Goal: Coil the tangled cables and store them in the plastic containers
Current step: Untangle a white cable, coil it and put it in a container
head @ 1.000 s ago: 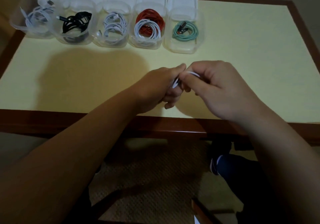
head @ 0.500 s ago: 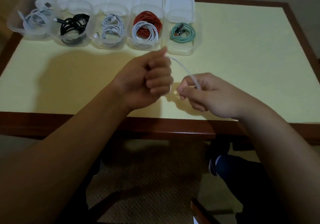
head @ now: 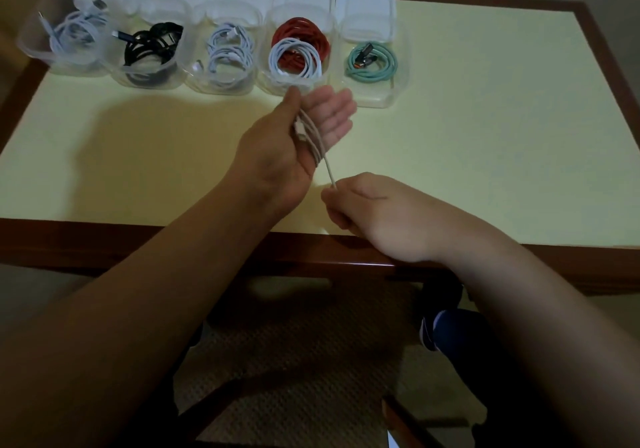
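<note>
A white cable point(head: 313, 139) is wound in several turns round my left hand point(head: 277, 156), which is held palm up over the table. Its fingers are straight, and the thumb lies along the plug end against the palm. A short taut stretch of the cable runs down to my right hand point(head: 377, 212), which pinches it near the table's front edge. Five clear plastic containers stand in a row at the back. They hold a white coil point(head: 74, 33), a black coil point(head: 152, 47), a white coil point(head: 230, 50), red and white coils point(head: 298, 52), and a teal coil point(head: 372, 63).
The pale yellow table point(head: 485, 135) has a dark wooden rim. White lids point(head: 365, 2) lie behind the containers. Below the front edge I see a woven mat point(head: 304, 361) and a foot in a dark shoe point(head: 446, 333).
My left hand has gone from a fist to straight fingers, palm up, showing the wound turns. My right hand has drawn the free end down toward the table's front edge.
</note>
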Demonstrator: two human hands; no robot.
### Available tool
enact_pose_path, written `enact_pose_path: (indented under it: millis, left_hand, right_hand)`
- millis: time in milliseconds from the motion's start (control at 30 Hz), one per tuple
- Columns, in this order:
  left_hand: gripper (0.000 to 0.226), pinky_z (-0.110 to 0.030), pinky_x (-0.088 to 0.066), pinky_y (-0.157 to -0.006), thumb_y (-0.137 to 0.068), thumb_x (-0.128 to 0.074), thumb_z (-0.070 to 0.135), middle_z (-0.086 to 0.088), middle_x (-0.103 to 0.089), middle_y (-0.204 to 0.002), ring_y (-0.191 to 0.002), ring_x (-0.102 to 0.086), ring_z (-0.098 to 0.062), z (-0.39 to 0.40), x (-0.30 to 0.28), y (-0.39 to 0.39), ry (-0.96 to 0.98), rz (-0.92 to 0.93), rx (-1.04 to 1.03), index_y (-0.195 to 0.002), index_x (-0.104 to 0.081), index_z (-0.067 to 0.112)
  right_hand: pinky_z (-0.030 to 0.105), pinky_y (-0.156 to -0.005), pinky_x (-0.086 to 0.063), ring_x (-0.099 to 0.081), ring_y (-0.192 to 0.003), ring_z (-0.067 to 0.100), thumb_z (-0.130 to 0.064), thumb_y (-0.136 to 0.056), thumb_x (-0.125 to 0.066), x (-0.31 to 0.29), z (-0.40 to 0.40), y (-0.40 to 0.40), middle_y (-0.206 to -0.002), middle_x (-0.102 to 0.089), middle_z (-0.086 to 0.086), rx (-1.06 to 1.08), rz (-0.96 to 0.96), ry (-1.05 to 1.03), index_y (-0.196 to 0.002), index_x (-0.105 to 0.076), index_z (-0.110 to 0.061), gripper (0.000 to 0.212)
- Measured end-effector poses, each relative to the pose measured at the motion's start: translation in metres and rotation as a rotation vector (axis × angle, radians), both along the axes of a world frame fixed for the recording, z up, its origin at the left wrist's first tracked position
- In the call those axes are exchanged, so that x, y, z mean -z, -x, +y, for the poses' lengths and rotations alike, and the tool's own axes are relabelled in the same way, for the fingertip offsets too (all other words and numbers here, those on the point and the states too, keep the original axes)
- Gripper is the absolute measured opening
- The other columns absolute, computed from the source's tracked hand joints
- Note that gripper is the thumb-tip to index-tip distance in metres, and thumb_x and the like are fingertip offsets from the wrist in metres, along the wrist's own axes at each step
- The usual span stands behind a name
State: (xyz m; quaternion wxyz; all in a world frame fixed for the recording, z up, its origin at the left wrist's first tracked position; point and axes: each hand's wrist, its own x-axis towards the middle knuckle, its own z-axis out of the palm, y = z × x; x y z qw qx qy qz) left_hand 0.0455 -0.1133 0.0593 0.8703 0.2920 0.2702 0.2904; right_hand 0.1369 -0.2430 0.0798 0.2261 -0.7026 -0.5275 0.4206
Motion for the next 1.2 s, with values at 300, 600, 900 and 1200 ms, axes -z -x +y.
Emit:
enact_pose_path:
  millis: [300,600,900,1200]
  left_hand:
    - [0.038,-0.02,-0.04,-0.047,-0.111,-0.038,0.028,0.008,-0.032,-0.048,-0.044,-0.037,-0.008,0.006,-0.008,0.014,-0.192,0.208,0.247,-0.076,-0.049,0.017]
    - [0.048,-0.027,-0.012,-0.039,-0.106,-0.032,0.041,0.007,-0.016,-0.049,-0.041,-0.015,-0.011,0.011,-0.003,0.026,0.033,-0.083,0.879,-0.062,-0.021,0.025]
    - [0.049,-0.025,-0.038,-0.04,-0.107,-0.043,0.035,0.005,-0.017,-0.047,-0.039,-0.019,-0.012,0.007,-0.016,0.033,0.225,-0.373,1.05,-0.062,-0.033,0.017]
    - [0.054,-0.022,-0.052,-0.049,-0.088,-0.066,0.059,0.009,-0.037,-0.036,-0.039,-0.047,-0.004,0.016,-0.027,0.033,-0.268,-0.044,1.003,-0.052,-0.06,0.019]
  right_hand:
    - [0.032,-0.064,-0.037,-0.042,-0.048,0.011,-0.041,-0.113,-0.032,-0.001,-0.005,-0.005,-0.049,-0.041,-0.003,-0.084,-0.052,0.04,-0.062,-0.058,-0.011,0.065]
    - [0.023,-0.049,-0.033,-0.043,-0.052,0.015,-0.01,-0.088,-0.053,0.008,-0.002,-0.03,-0.082,-0.066,0.006,0.392,0.368,-0.194,-0.101,-0.072,-0.018,0.024]
    - [0.016,-0.062,-0.039,-0.048,-0.064,0.0,-0.024,-0.107,-0.053,0.003,-0.008,-0.013,-0.072,-0.051,-0.008,0.062,0.289,-0.448,-0.096,-0.055,0.001,0.026]
    - [0.052,-0.073,-0.047,-0.061,-0.08,0.03,-0.025,-0.109,-0.052,0.007,-0.004,-0.008,-0.086,-0.064,0.014,0.111,0.018,-0.574,-0.104,-0.063,0.0,0.028]
